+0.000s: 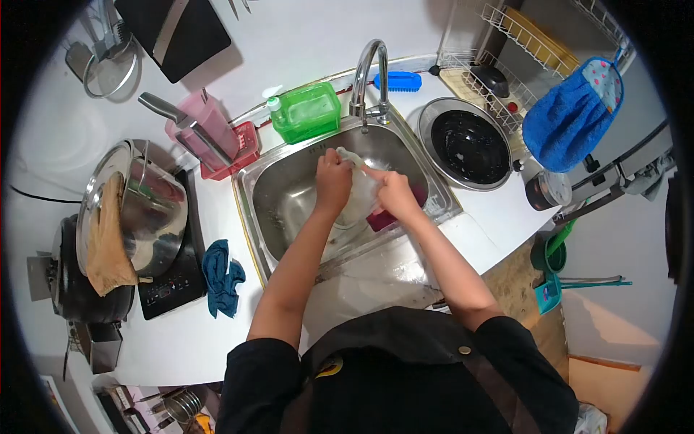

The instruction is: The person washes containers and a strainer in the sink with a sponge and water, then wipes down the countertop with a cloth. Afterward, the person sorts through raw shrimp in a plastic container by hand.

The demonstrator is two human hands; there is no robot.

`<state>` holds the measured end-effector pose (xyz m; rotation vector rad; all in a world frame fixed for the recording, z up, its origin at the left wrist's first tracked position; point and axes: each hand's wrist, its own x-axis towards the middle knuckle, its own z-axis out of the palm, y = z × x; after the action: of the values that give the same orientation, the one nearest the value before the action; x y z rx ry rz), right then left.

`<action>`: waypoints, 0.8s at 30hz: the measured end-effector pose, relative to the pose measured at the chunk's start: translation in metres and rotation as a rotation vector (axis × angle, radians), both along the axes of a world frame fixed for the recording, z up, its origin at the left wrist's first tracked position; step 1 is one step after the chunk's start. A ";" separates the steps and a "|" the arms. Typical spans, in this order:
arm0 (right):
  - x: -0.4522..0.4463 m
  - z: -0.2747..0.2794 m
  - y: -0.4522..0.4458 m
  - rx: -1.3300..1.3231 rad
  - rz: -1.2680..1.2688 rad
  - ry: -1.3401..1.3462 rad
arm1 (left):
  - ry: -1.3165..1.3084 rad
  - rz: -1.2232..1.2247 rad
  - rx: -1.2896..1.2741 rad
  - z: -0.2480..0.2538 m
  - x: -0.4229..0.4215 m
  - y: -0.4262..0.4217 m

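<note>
Left grip (334,185) pinches pale item (357,208) over sink (285,192), presumably containing drips; right grip (396,194) curled, hold I cannot confirm.

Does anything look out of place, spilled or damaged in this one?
I see no clear damage or spill. Slightly untidy: a crumpled dark blue cloth lies loose on the white counter beside the black cooktop, and a tan cloth hangs draped over the metal pot.
</note>
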<state>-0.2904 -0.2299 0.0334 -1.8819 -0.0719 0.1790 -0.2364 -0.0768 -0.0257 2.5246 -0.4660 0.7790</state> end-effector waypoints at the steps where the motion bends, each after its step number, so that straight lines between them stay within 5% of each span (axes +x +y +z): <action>1: 0.001 0.005 -0.003 -0.047 -0.015 -0.076 | -0.020 0.000 0.105 -0.003 0.000 0.002; 2: 0.004 0.009 -0.005 -0.097 -0.029 -0.153 | -0.040 0.001 0.207 -0.005 0.000 0.003; 6: 0.002 0.028 -0.003 -0.018 -0.149 -0.106 | 0.173 -0.076 -0.052 -0.002 -0.020 0.007; 11: 0.025 -0.009 0.001 -0.129 -0.145 -0.397 | 0.301 -0.260 -0.443 -0.002 -0.054 -0.016; 22: 0.026 0.021 0.005 -0.055 -0.089 -0.287 | 0.066 -0.312 -0.075 0.013 -0.058 0.012; 24: 0.030 0.019 0.005 -0.056 -0.062 -0.267 | -0.082 -0.425 -0.198 0.015 -0.073 0.004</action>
<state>-0.2604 -0.2244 0.0521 -1.9521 -0.1913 -0.1146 -0.3096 -0.0725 -0.0106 2.1130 -0.8718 0.7224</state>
